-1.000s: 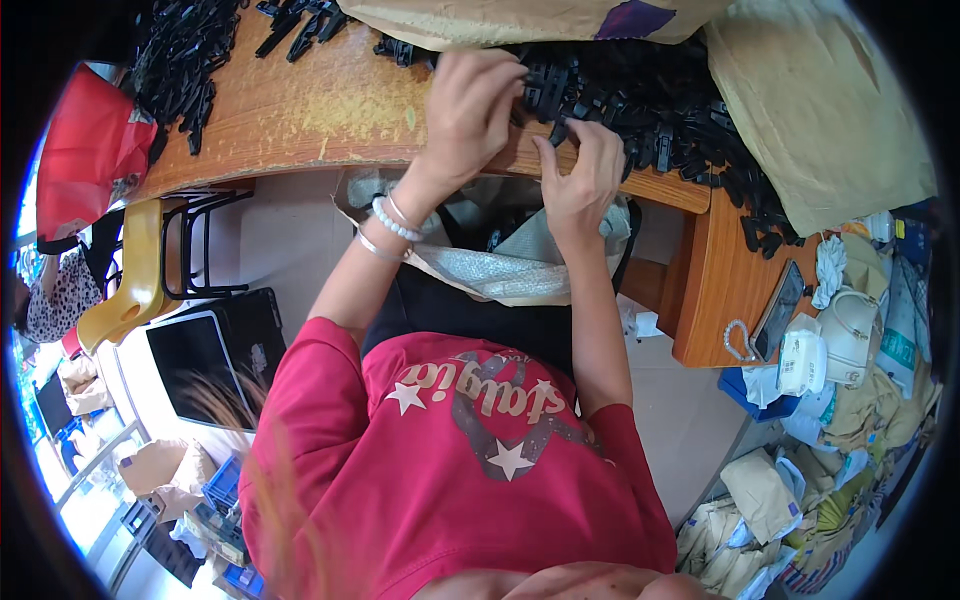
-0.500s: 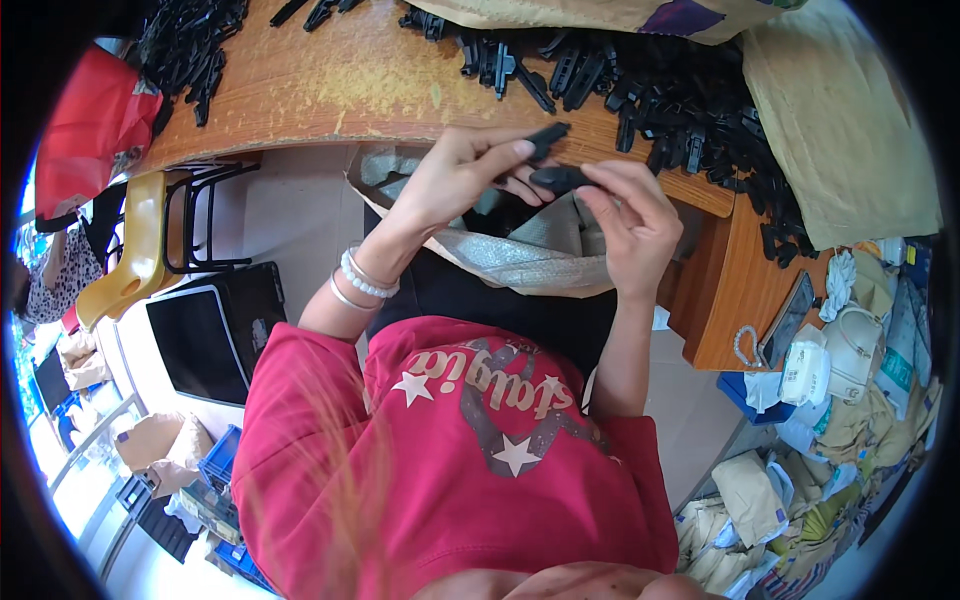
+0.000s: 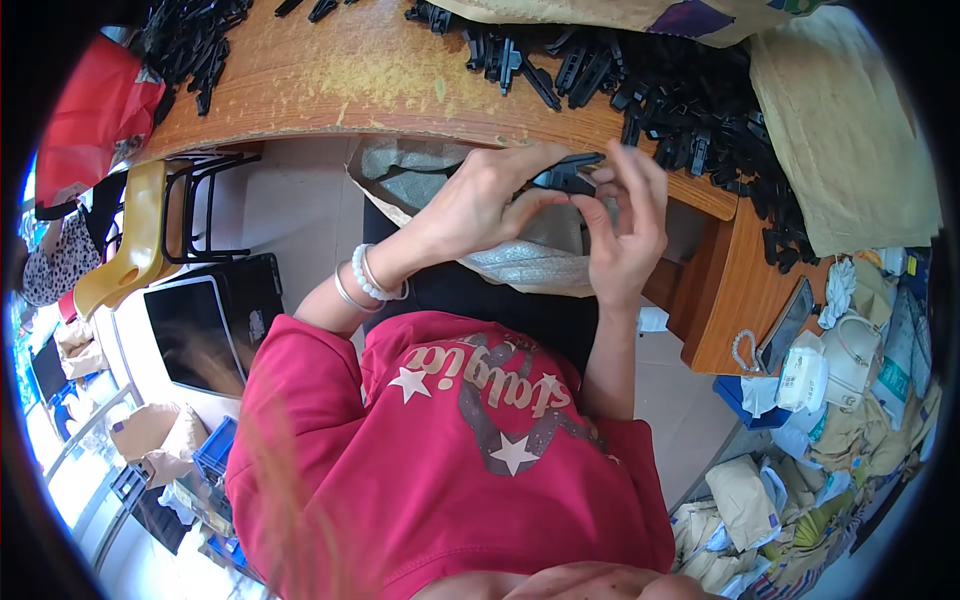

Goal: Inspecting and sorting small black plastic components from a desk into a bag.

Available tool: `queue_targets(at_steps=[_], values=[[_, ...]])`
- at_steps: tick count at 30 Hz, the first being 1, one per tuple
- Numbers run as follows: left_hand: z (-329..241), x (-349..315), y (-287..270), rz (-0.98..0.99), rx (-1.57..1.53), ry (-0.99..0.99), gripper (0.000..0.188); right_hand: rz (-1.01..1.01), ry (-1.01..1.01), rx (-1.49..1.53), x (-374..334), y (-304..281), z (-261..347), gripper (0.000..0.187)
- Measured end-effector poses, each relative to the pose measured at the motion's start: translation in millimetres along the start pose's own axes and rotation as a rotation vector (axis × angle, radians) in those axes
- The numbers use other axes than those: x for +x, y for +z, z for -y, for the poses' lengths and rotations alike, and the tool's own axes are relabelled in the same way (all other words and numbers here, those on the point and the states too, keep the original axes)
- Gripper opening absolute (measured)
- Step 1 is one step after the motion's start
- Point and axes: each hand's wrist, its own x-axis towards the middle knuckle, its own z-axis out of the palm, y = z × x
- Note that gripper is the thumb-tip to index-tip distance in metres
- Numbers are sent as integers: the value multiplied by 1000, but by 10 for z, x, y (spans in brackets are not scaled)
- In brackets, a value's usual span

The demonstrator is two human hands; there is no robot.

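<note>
My left hand point(image 3: 490, 200) pinches a black plastic part point(image 3: 570, 178) between its thumb and fingers, above an open woven sack point(image 3: 530, 264). Close on the right, my right hand point(image 3: 625, 225) has its thumb and bent fingers at the same part, gripping its right end. The fingers hide much of the part, and I cannot tell whether it is one piece or two pressed together. On the desk point(image 3: 330, 90) beyond my hands, a large heap of similar black plastic parts point(image 3: 690, 125) lies at the right.
Another pile of black parts point(image 3: 190, 45) sits at the far left beside a red bag point(image 3: 95, 115). Brown paper bags point(image 3: 850, 130) cover the desk's right. A yellow chair point(image 3: 140, 235) stands at left. A phone point(image 3: 787, 325) and a bead bracelet point(image 3: 743, 350) lie at the desk's right end.
Two black parts were held apart, one in each hand. Now my hands have come together at the same spot, and the left hand has turned over the part and moved right.
</note>
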Motion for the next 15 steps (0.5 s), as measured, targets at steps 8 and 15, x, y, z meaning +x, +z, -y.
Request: queue_targets(at_steps=[8,15], values=[[80,-8,17,82,-71,1,44,120,108,-161,36,-111,-135,22],[521,283,-270,-114,-239,-238,43,-144,-207,-1101,374,-117,-295,20]])
